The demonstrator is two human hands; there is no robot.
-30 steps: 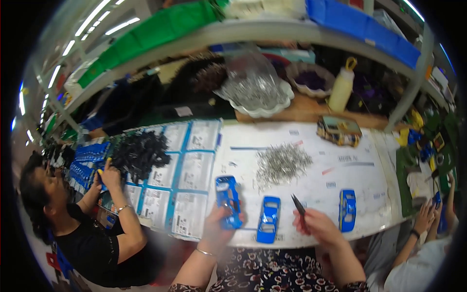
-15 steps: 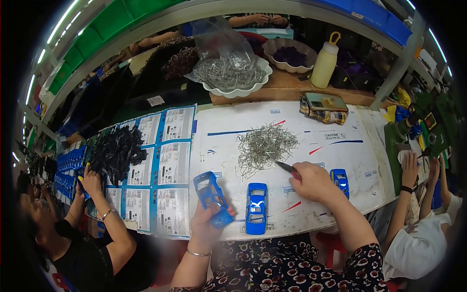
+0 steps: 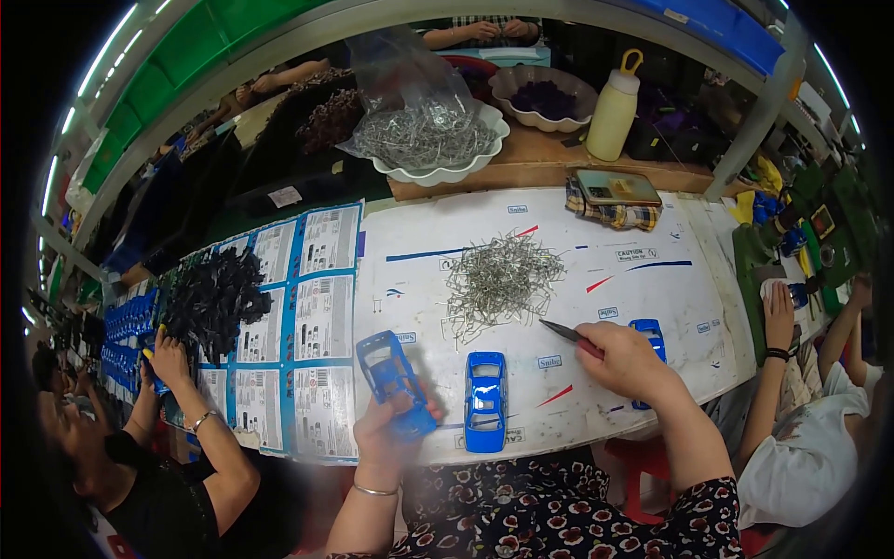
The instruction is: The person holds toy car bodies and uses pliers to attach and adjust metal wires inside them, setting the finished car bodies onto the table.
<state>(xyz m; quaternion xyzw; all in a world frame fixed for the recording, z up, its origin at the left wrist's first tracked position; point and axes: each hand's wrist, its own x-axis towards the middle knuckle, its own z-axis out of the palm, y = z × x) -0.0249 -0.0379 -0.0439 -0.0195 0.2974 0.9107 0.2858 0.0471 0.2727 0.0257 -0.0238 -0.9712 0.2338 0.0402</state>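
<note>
Left fingers (image 3: 395, 404) held blue car (image 3: 393, 372), right fingers (image 3: 594, 341) gripped tweezers (image 3: 562, 331), wire heap (image 3: 503, 279) lay ahead, second car (image 3: 485, 389) between, right hand (image 3: 626, 359) overlapped third car (image 3: 651, 341)

The toy cars (image 3: 484, 391) are blue, the tweezers (image 3: 562, 332) dark, the wires (image 3: 507, 282) silvery, the bottle (image 3: 611, 121) pale yellow, the cloth (image 3: 610, 213) plaid and the clothing (image 3: 549, 489) black with red-and-white flowers.

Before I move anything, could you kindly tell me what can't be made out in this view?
All in the head view:
- Held blue car shell: detail blurred, part covered by the left hand.
- Rightmost blue car: partly behind the right hand.
- Pointed tool: rear end hidden by the right hand.
- Blue bin: cut off by the top edge.
</note>
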